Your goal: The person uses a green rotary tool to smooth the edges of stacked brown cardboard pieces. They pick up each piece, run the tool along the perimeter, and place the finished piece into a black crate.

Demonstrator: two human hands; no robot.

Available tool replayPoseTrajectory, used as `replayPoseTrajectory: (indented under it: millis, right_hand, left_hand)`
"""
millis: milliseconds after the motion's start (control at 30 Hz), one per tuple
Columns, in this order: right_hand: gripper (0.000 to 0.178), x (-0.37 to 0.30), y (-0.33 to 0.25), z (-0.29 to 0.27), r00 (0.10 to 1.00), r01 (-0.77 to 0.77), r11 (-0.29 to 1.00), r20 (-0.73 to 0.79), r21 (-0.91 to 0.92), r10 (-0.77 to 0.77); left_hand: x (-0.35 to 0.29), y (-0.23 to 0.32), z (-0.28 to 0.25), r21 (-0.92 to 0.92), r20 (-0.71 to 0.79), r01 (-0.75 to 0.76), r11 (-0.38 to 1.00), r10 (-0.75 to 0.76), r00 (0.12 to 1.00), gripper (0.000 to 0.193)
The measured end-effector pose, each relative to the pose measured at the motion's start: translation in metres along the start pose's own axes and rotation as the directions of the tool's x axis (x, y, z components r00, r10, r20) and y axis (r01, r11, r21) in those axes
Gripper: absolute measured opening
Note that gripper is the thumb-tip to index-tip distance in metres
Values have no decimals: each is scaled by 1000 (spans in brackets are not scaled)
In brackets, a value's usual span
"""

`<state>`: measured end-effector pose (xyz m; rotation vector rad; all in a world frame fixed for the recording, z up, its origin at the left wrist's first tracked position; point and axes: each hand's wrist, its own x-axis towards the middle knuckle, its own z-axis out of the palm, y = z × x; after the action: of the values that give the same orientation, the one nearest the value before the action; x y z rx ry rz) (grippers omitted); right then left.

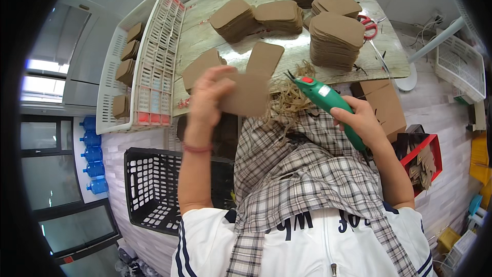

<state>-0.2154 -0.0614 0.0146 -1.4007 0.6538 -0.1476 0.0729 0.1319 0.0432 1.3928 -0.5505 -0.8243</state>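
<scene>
My left hand (206, 97), slightly smeared by motion, grips a flat brown pad with rounded corners (248, 96) above the table's near edge. Wrapped round a green cordless electric scissors (325, 98) is my right hand (365, 123); the dark pointed blades face the held pad but stand apart from it. A single brown pad (264, 59) lies on the table just beyond. Beside my left hand sits a low stack of pads (201, 66), partly covered by it. A tangle of pale trimmed strips (289, 100) hangs between my hands, at the table edge and over my plaid apron (307, 174).
Several tall stacks of brown pads (335, 38) stand on the pale table (205, 31). Red-handled scissors (368, 27) lie at its right. A white crate (159, 61) holding pads is at the left, a black basket (154, 184) below. A red box (435, 156) stands on the right.
</scene>
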Motion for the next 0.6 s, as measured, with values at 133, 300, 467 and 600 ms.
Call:
replayPoseTrajectory:
  millis: [133, 300, 467, 600]
  right_hand:
    - [26, -6, 3, -1, 1000, 9, 999, -25, 39, -8]
    - [27, -10, 6, -2, 998, 23, 999, -54, 35, -21]
    - [27, -12, 10, -7, 995, 28, 999, -96, 37, -24]
    - [27, -12, 13, -6, 994, 36, 999, -100, 1, -36]
  left_hand:
    - [31, 23, -89, -94, -335, -264, 960, 220, 916, 33]
    - [55, 5, -78, 994, -42, -47, 95, 757, 652, 38]
    - [40, -12, 24, 907, 315, -422, 17, 637, 703, 25]
    - [78, -97, 44, 986, 134, -163, 22, 469, 873, 52]
